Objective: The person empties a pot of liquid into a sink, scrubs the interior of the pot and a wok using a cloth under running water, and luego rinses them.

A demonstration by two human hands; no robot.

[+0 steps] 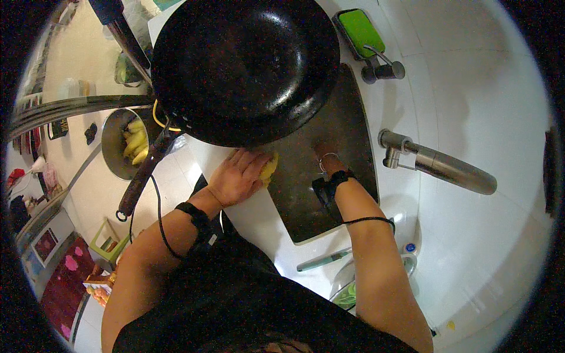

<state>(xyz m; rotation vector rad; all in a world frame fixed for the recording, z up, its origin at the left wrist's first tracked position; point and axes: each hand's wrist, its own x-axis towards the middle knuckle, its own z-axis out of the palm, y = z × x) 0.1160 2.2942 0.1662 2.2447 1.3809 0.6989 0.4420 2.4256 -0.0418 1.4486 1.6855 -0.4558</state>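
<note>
My left hand [238, 177] lies over a yellow sponge or cloth [269, 170] on the white countertop, at the left edge of a dark rectangular sink basin [304, 198]. The yellow piece shows past the fingers. My right hand [323, 148] is over the basin, dark and blurred; its fingers cannot be made out, nor can anything in them. Just beyond both hands is a large black wok [238, 70], covering the far part of the basin. Its brown handle [143, 178] points to the lower left.
A metal faucet [450, 168] and a green sponge in a holder [362, 33] stand right of the basin. Nearer me are a pale green-handled tool [322, 261] and a container of green vegetables [346, 295]. At left, a metal bowl [110, 154] holds yellow fruit, possibly bananas. Black cords hang by my arms.
</note>
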